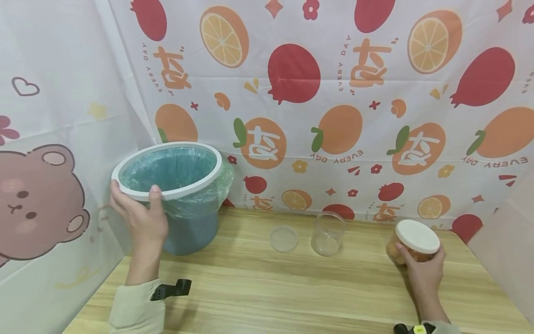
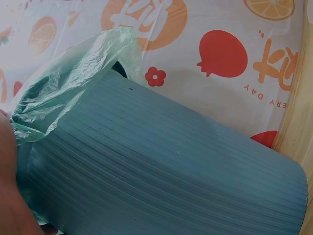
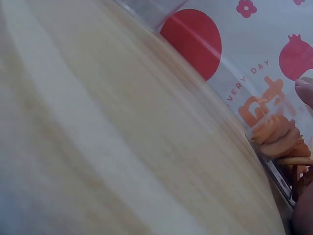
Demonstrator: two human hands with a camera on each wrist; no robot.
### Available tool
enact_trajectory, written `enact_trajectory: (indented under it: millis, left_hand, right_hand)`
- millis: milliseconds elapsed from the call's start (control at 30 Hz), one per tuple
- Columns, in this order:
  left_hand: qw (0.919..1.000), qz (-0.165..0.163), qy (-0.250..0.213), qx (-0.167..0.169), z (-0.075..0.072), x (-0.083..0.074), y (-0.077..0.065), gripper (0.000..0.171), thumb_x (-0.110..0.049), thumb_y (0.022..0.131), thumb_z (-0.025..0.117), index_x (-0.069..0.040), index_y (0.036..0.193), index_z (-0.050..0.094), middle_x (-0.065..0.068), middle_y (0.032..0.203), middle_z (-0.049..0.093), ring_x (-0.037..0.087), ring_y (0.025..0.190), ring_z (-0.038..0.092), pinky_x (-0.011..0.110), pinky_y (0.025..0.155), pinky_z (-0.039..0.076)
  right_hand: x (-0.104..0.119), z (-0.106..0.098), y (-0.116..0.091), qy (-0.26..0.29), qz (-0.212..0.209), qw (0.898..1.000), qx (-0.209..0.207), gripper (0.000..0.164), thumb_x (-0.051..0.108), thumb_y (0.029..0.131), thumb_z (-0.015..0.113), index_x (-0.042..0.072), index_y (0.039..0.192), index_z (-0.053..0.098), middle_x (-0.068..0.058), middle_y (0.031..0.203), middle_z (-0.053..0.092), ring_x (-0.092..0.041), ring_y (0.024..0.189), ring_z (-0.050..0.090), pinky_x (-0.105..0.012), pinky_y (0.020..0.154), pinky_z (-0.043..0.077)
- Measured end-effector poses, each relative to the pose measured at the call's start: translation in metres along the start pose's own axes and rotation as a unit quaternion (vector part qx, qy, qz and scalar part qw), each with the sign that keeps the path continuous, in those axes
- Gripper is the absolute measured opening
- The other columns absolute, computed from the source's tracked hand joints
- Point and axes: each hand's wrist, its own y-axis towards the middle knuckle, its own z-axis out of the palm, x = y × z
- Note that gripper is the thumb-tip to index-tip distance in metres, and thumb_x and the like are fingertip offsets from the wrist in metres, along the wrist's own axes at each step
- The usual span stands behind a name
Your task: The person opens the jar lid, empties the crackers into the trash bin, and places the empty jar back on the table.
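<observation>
At the left of the head view, my left hand point(image 1: 143, 222) grips the white rim point(image 1: 189, 189) of a blue-grey trash bin point(image 1: 193, 234). A thin green plastic liner point(image 1: 204, 197) hangs over the bin's outside. The bin's ribbed wall point(image 2: 176, 156) and the crumpled liner fill much of the left wrist view. Over on the right, my right hand point(image 1: 427, 273) holds a clear jar point(image 1: 393, 248) with a white lid point(image 1: 417, 235), thumb and fingers on opposite sides. Orange-brown pieces point(image 3: 278, 136) show through the jar in the right wrist view; what they are is unclear.
A clear, lidless jar point(image 1: 328, 236) stands on the wooden table point(image 1: 267, 292) between my hands. Left of it lies a clear round lid point(image 1: 283, 239). A fruit-printed cloth point(image 1: 292, 116) hangs behind the table, and a bear-printed cloth point(image 1: 37, 204) is at the left.
</observation>
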Motion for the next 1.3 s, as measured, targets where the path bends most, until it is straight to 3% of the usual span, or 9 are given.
enact_trajectory:
  millis: [133, 267, 500, 767, 933, 1133, 1300]
  left_hand:
    - [1.0000, 0.000, 0.001, -0.002, 0.000, 0.001, 0.000, 0.091, -0.046, 0.088, 0.056, -0.017, 0.162, 0.012, 0.008, 0.163, 0.013, 0.027, 0.149, 0.023, 0.042, 0.124, 0.015]
    - [1.0000, -0.002, 0.004, -0.003, 0.000, 0.001, 0.001, 0.091, -0.047, 0.088, 0.056, -0.017, 0.162, 0.012, 0.008, 0.163, 0.013, 0.027, 0.149, 0.024, 0.042, 0.124, 0.016]
    - [1.0000, -0.005, 0.008, 0.002, -0.001, 0.000, 0.000, 0.091, -0.046, 0.088, 0.056, -0.019, 0.162, 0.011, 0.008, 0.163, 0.012, 0.027, 0.149, 0.024, 0.045, 0.124, 0.016]
    - [1.0000, -0.003, 0.006, 0.003, 0.000, 0.001, 0.001, 0.091, -0.047, 0.088, 0.056, -0.019, 0.162, 0.011, 0.009, 0.163, 0.013, 0.027, 0.149, 0.024, 0.044, 0.124, 0.016]
    - [1.0000, -0.002, 0.004, 0.002, 0.001, 0.000, 0.001, 0.090, -0.046, 0.088, 0.056, -0.019, 0.162, 0.011, 0.008, 0.163, 0.014, 0.027, 0.148, 0.025, 0.043, 0.124, 0.016]
    - [1.0000, -0.001, 0.001, 0.001, 0.000, 0.001, 0.001, 0.091, -0.046, 0.087, 0.056, -0.018, 0.162, 0.012, 0.008, 0.163, 0.014, 0.027, 0.148, 0.024, 0.045, 0.124, 0.016]
    - [1.0000, 0.000, 0.000, 0.000, 0.000, 0.001, 0.001, 0.092, -0.048, 0.087, 0.056, -0.018, 0.161, 0.012, 0.008, 0.163, 0.014, 0.027, 0.148, 0.024, 0.045, 0.125, 0.016]
  right_hand:
    - [-0.001, 0.002, -0.003, -0.026, -0.004, 1.000, 0.011, 0.107, 0.036, 0.082, 0.084, 0.029, 0.162, 0.012, -0.012, 0.159, 0.035, -0.024, 0.134, 0.042, -0.009, 0.094, 0.036]
    - [-0.003, 0.003, -0.005, -0.044, -0.021, 0.998, 0.027, 0.107, 0.036, 0.082, 0.084, 0.027, 0.162, 0.013, -0.012, 0.155, 0.037, -0.023, 0.128, 0.043, -0.006, 0.085, 0.034]
    - [-0.001, 0.006, -0.009, -0.060, -0.045, 0.995, 0.067, 0.103, 0.031, 0.084, 0.083, 0.025, 0.162, 0.016, -0.011, 0.151, 0.040, -0.018, 0.125, 0.043, -0.009, 0.085, 0.033]
    - [-0.002, 0.007, -0.010, -0.055, -0.075, 0.988, 0.125, 0.098, 0.024, 0.088, 0.079, 0.020, 0.162, 0.015, -0.010, 0.150, 0.038, 0.006, 0.115, 0.040, -0.003, 0.085, 0.034]
    - [-0.003, 0.007, -0.011, -0.047, -0.095, 0.984, 0.145, 0.096, 0.020, 0.089, 0.078, 0.017, 0.162, 0.015, -0.006, 0.148, 0.039, 0.009, 0.116, 0.039, -0.002, 0.087, 0.034]
    - [-0.004, 0.008, -0.011, -0.038, -0.116, 0.980, 0.159, 0.093, 0.016, 0.089, 0.077, 0.016, 0.161, 0.018, 0.012, 0.137, 0.042, 0.011, 0.115, 0.040, -0.002, 0.088, 0.036]
    - [-0.005, 0.007, -0.011, -0.048, -0.124, 0.976, 0.174, 0.093, 0.016, 0.089, 0.077, 0.016, 0.161, 0.018, 0.012, 0.138, 0.041, 0.012, 0.115, 0.039, -0.002, 0.088, 0.035]
